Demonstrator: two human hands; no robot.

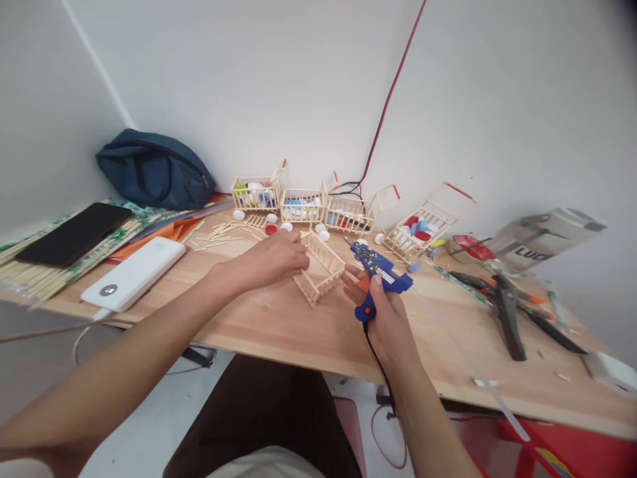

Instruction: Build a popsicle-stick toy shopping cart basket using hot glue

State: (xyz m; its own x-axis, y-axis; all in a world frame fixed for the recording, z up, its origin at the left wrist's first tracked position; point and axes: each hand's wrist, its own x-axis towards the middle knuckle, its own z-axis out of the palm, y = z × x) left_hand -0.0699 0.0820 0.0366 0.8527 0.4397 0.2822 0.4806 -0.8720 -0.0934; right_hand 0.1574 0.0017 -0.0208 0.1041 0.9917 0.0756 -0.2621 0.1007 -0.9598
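Observation:
My right hand [385,312] grips a blue hot glue gun [381,265], its nozzle pointing up and left and a long clear glue stick [462,345] trailing from its back. Just left of it, a small frame of thin wooden sticks [323,269] rests tilted on the wooden table [249,328]. My left hand [281,255] is at the frame's left side, fingers bent and pressed together; whatever they pinch is hidden. Cut stick pieces [219,234] lie beyond that hand. Behind stand several miniature stick shopping carts [301,206] filled with coloured caps.
At left are a white power bank [134,273], a black phone [74,234] on bundled skewers, and a dark blue pouch [156,169]. Black pliers [508,318] and a silver pouch [542,242] lie at right. The gun's black cord [381,365] drops over the table's front edge.

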